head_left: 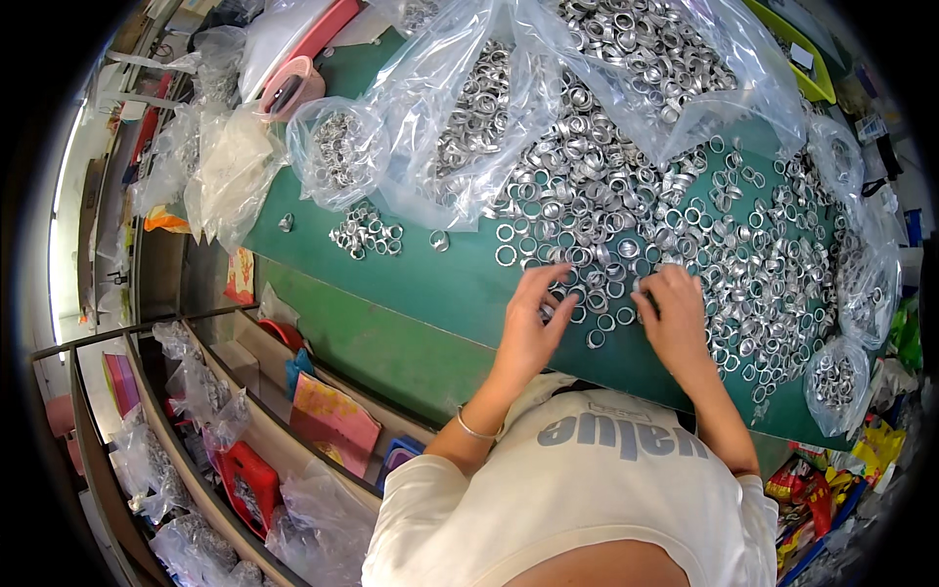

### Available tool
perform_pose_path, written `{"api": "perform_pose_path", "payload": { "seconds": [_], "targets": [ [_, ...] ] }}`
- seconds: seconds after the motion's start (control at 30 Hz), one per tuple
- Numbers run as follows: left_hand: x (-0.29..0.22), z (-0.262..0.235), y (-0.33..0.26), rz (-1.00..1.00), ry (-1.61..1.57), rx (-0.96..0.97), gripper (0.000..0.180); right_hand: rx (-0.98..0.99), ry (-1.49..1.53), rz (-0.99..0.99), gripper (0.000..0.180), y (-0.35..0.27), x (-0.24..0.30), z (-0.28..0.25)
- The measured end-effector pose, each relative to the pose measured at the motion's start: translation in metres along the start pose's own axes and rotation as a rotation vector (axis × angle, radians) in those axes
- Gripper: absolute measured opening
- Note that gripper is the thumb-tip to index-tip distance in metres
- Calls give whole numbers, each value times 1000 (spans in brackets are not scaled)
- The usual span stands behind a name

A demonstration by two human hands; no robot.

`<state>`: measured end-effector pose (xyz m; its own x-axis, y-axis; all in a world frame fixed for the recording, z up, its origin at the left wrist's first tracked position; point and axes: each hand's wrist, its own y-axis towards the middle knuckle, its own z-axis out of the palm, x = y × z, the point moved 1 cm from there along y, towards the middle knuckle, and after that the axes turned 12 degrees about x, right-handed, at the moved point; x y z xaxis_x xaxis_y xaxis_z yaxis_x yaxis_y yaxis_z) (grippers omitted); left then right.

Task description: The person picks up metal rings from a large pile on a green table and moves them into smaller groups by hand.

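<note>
Nearest me is the white shirt (587, 489), its wearer bent over the green bench (421, 269). Loose metal rings (616, 290), round with no long axis, lie between the hands and beyond; the lowest sits nearer the half-curled left hand (531, 328). The right hand (675, 318) is loosely bent; whether either grips, I can't tell. Clear bags (421, 88) hold more.

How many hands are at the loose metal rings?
2: the left hand at the near edge of the metal rings, the right hand to its right. No other shows.
</note>
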<state>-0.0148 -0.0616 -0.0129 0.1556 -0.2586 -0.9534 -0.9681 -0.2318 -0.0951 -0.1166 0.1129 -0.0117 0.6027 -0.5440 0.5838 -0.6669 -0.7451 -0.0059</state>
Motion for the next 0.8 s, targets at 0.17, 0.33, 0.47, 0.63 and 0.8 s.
{"api": "perform_pose_path", "payload": {
  "seconds": [0.17, 0.33, 0.47, 0.63, 0.8],
  "targets": [
    [-16, 11, -6, -96, 87, 164, 37, 25, 514, 211, 13, -4, -9, -23],
    [-9, 8, 2, -360, -981, 523, 35, -5, 1594, 203, 16, -5, -14, -29],
    [-5, 15, 3, -466, -1285, 367, 48, 44, 2046, 153, 24, -11, -31, -27],
    [0, 19, 4, -407, -1424, 394, 49, 30, 1520, 413, 18, -16, -23, -25],
    [-3, 21, 4, -402, -1460, 410, 50, 88, 1394, 351, 19, -17, -19, -23]
  ]
}}
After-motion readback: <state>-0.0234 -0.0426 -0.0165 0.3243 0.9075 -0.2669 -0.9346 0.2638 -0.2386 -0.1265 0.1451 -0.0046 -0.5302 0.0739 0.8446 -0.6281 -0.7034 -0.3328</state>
